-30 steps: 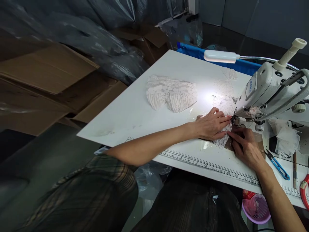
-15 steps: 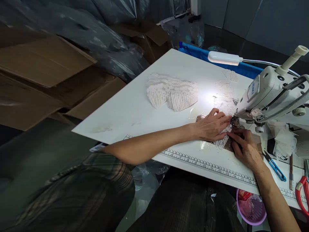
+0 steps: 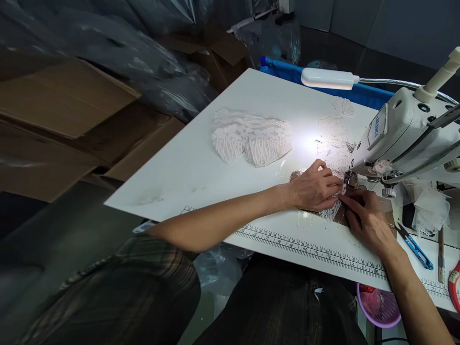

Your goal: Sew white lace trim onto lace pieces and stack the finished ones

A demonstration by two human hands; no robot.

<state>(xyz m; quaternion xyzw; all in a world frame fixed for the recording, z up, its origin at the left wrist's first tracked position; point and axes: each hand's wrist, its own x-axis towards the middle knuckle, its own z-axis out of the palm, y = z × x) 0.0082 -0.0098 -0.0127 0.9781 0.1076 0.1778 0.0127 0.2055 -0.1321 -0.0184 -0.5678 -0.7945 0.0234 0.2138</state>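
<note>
White lace runs down the table to the needle area of a white sewing machine. My left hand lies over the lace just left of the presser foot, its bent fingers holding it down. From the right, my right hand reaches in and pinches the lace edge between thumb and forefinger, close to the left thumb. The lower end of the lace hangs out below my left hand. The fingers cover part of the stitching spot. Another folded white lace piece rests on the table to the left.
A lamp lights the white table, which has a printed ruler along its front. Blue thread snips, a brown-handled tool and red-handled scissors lie right. Below is a purple basket; cardboard boxes stand left.
The camera view has shifted slightly, so the machine sits further right in the picture. Both hands keep nearly the same places on the lace.
</note>
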